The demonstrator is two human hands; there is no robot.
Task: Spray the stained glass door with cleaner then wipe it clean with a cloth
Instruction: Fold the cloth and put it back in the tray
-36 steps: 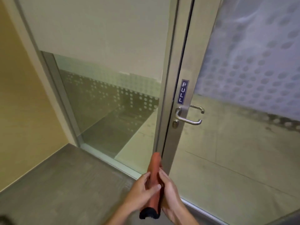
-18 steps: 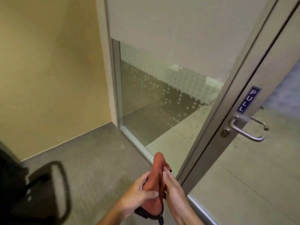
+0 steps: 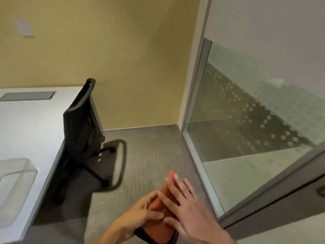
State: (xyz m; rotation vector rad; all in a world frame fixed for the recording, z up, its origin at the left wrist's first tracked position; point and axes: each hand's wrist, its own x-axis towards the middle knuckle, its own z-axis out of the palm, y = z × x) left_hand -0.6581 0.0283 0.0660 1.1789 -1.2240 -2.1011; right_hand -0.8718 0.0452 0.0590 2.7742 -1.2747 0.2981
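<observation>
View has swung left off the door toward desk (image 3: pixel 26 124) & chair (image 3: pixel 82 124); left hand (image 3: pixel 139 217) grips orange cloth (image 3: pixel 158 228), right hand (image 3: pixel 186 203) fingers spread flat on it, so wiping's prob paused.

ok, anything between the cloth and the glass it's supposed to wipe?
Nothing visible. Both hands hold the orange cloth: left hand, right hand. Only bare carpet lies between it and the glass panel to the right. The chair stands on the opposite side, left.

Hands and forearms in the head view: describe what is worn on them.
Nothing is worn. The left hand and right hand are bare, with no gloves, rings or watch showing. Both forearms are uncovered to the frame's lower edge, with no sleeve in sight.
</observation>
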